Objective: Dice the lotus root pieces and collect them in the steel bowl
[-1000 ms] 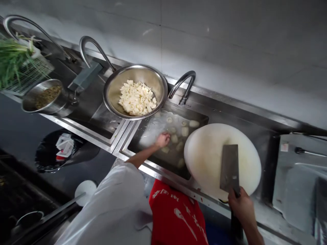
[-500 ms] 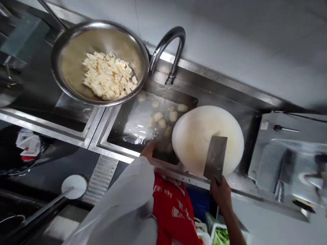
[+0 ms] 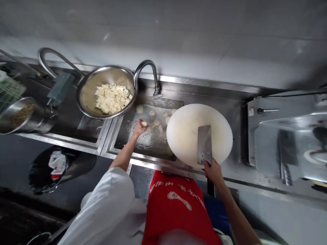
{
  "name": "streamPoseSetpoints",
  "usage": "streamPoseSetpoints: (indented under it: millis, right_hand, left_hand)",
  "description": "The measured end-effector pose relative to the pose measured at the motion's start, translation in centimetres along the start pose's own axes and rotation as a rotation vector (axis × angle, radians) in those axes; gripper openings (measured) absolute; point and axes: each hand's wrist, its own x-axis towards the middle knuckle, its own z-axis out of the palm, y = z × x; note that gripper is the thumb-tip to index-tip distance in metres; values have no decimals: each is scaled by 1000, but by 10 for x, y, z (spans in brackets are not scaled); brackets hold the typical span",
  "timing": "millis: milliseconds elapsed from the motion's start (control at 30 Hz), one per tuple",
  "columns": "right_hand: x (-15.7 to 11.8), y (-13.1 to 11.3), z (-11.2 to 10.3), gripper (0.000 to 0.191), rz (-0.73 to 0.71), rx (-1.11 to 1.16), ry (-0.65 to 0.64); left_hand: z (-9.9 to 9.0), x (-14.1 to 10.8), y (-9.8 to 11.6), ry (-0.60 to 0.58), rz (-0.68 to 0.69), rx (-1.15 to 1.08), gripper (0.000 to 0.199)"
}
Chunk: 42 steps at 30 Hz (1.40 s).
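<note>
My left hand point(image 3: 138, 128) is over the water-filled sink point(image 3: 127, 137), its fingers closed on a pale lotus root piece point(image 3: 144, 124). Several more lotus root pieces point(image 3: 152, 113) lie in the water around it. In my right hand point(image 3: 214, 172) is the handle of a cleaver point(image 3: 204, 144). Its broad blade rests over the round white cutting board point(image 3: 180, 131), which bears wet yellowish marks. A large steel bowl point(image 3: 84, 97) holding chopped lotus root point(image 3: 112, 98) stands up and left of the sink.
A curved faucet point(image 3: 148, 62) rises behind the sink. Another sink point(image 3: 84, 127) adjoins on the left, with a tilted metal pot point(image 3: 38, 115) beside it. At right, a second cleaver point(image 3: 287, 146) lies on a metal tray. A black-lined bin point(image 3: 41, 170) sits lower left.
My left hand has moved from the sink's front edge out over the water and now holds a lotus root piece. The cleaver stays in my right hand over the board. The camera view has shifted.
</note>
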Motion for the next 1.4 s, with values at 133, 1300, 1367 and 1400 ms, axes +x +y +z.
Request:
streamPoseSetpoints:
  millis: [133, 1300, 1367, 1400]
  right_hand:
    - [5, -3, -10, 29, -69, -171, 44]
    - [-6, -88, -56, 24, -247, -507, -250]
    - [17, -94, -43, 26, -274, -470, -226]
    - [27, -93, -39, 27, -280, -452, -216]
  left_hand:
    - [54, -29, 59, -9, 720, 94, 46]
    - [193, -99, 95, -104, 1259, 15, 15]
    - [190, -100, 94, -119, 1246, -6, 16]
    - [188, -101, 95, -130, 1232, -10, 17]
